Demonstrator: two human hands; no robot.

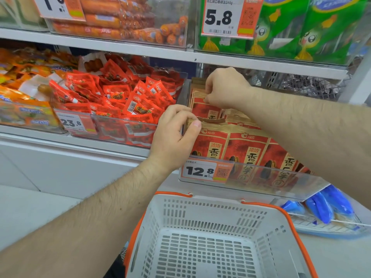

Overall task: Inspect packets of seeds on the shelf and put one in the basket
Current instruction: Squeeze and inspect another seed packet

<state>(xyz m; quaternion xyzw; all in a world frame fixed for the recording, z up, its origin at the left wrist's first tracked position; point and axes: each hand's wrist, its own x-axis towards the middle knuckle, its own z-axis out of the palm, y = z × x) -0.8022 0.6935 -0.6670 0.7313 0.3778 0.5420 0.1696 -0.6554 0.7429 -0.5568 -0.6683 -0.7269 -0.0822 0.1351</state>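
A: What is held in the fingers?

B: The top edge of a front seed packet (210,143) is pinched between the thumb and curled fingers of the left hand (175,135). Further back in the same clear bin (261,183), the brown top of a rear seed packet (202,106) is gripped by the bent fingers of the right hand (224,89).

A: How are the packets arranged?

B: Red and tan packets are stood upright in rows inside the bin, on the middle shelf (120,143). A price tag (206,171) marked 12.8 is fixed to the bin's front.

A: And the basket?

B: A white basket (210,237) with an orange rim is seen directly below the bin, nothing visible inside it (only part of its floor is shown).

A: What else is nearby?

B: A bin of small red sachets (120,97) is placed just left of the seeds. Green packs (301,31) and orange sausages (130,21) are stocked on the shelf above, and blue packs (325,205) lie lower right.
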